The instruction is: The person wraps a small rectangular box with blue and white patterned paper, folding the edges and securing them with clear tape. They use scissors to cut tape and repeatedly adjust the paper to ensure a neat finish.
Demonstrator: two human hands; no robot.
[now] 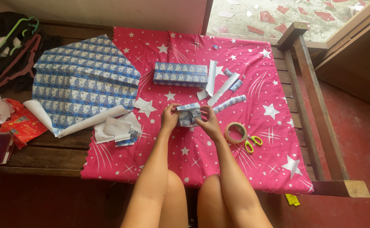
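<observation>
The small box (188, 115), wrapped in blue-and-white patterned paper, sits near the middle of the pink star-printed cloth (218, 160), gripped from both sides. The left hand (169, 117) clasps its left end, fingers curled over the top edge; the right hand (208, 122) grasps the right side, fingertips pressed on the folded paper.

Just right of the right hand lies a roll of tan tape (235, 132), a flat ring, with yellow-green-handled scissors (252, 142) touching it. Above the hands, well apart, rests a larger wrapped box (180, 74), long and rectangular, in the same glossy blue pattern. Beside it lie narrow paper strips (223, 88), white on one face, and a short rolled offcut (230, 103).

To the left, a big sheet of the same wrapping paper (81, 82) spreads half over the cloth and half over the slatted wooden bench (45, 154), its lower edge curled to show the white back. Crumpled white scraps (116, 128) lie between that sheet and the left hand. Farther left are a red printed packet (21, 126) and plastic hangers (14, 50).
</observation>
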